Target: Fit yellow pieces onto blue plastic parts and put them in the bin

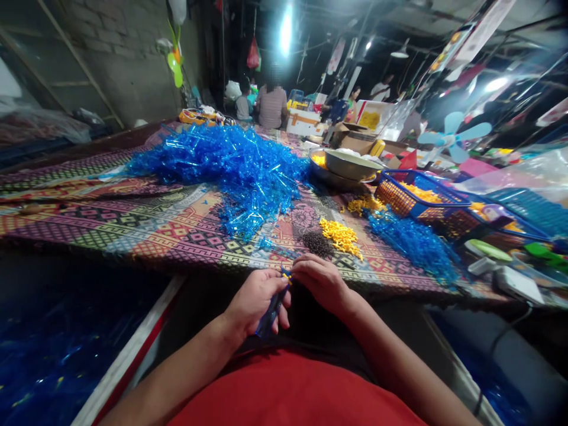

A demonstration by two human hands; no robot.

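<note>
My left hand (261, 296) is wrapped round a translucent blue plastic piece (268, 316) that hangs down below the table's edge. Small yellow bits (287, 276) show at its top end. Fingertips of my right hand (319, 281) are pressed together at that top end; what they pinch, if anything, is too small to name. Just beyond my hands, a pile of small dark parts (318, 243) touches a pile of yellow parts (341, 238) on the patterned cloth (177, 236). Farther back lies a big heap of clear blue pieces (239, 165).
A smaller blue heap (412, 244), a blue basket of yellow parts (417, 195) and metal bowls (350, 164) stand to the right. A light-blue fan (455, 137) is behind them. Blue pieces fill a container (57, 343) at lower left. People (271, 106) sit in the background.
</note>
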